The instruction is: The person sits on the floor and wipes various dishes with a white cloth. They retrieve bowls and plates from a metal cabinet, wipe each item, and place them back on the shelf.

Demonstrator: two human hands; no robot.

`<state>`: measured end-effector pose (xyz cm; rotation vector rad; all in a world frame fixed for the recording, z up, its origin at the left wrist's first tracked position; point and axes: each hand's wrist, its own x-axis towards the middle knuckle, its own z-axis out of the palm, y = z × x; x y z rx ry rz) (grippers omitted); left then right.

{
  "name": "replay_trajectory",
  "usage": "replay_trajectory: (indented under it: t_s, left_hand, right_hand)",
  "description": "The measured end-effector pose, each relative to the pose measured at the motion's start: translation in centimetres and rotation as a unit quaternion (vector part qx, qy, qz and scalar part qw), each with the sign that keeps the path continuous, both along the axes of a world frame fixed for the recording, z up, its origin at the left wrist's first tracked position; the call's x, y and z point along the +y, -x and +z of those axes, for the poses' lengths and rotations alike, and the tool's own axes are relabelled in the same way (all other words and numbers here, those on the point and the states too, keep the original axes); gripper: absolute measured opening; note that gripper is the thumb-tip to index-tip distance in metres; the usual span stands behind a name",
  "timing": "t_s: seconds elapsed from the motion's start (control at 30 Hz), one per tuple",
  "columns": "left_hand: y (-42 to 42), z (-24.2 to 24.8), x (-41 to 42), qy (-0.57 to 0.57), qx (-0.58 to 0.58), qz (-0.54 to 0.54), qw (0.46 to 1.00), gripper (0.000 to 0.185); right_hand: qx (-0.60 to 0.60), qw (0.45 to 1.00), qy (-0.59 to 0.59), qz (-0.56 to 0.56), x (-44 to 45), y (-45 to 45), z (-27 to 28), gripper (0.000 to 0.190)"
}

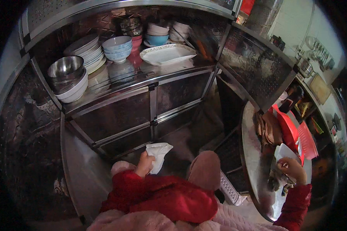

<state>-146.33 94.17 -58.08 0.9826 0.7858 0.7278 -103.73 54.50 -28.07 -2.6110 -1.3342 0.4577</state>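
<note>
In my left hand (145, 165) is a folded white cloth or paper towel (159, 154), held in front of my knees. My right hand (295, 171) is out to the right over a round metal-topped table (256, 173), its fingers curled at a white dish (286, 151). Whether those fingers grip the dish or some small thing is unclear. Just below that hand lies a crumpled greyish item (274, 180), too dim to name. Before me an open cabinet shelf (127, 79) bears a white rectangular platter (169, 55) with a patterned rim.
Stacked plates (89, 53), blue-white bowls (117, 49) and metal bowls (66, 69) share the shelf. The cabinet's open door (256, 63) juts out at right. A red plastic bag (286, 127) and a pink basket (307, 141) sit on the table. A plastic stool (231, 190) stands beside my knee.
</note>
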Motion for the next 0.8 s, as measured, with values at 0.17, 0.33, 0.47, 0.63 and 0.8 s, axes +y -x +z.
replay_trajectory:
  t_s: [0.17, 0.33, 0.47, 0.63, 0.8]
  left_hand:
    - [0.2, -0.5, 0.1, 0.001, -0.046, 0.008, 0.999, 0.055]
    - [0.4, -1.7, 0.2, -0.006, -0.016, 0.023, 1.000, 0.052]
    - [0.1, -0.2, -0.5, 0.024, -0.030, 0.035, 0.999, 0.045]
    - [0.8, -2.0, 0.2, 0.021, -0.029, 0.033, 0.999, 0.046]
    - [0.2, -0.2, -0.2, -0.012, 0.019, 0.038, 0.999, 0.046]
  right_hand:
    - [0.026, 0.998, 0.012, 0.053, 1.0, 0.6, 1.1, 0.027]
    - [-0.062, 0.996, -0.015, 0.068, 0.4, 1.0, 0.2, 0.026]
    - [-0.090, 0.994, 0.026, 0.060, 0.8, 1.2, 0.7, 0.028]
    - [-0.147, 0.987, -0.038, 0.048, 0.0, -0.4, -0.9, 0.024]
    - [-0.107, 0.992, -0.065, 0.024, 0.0, -0.5, -0.6, 0.022]
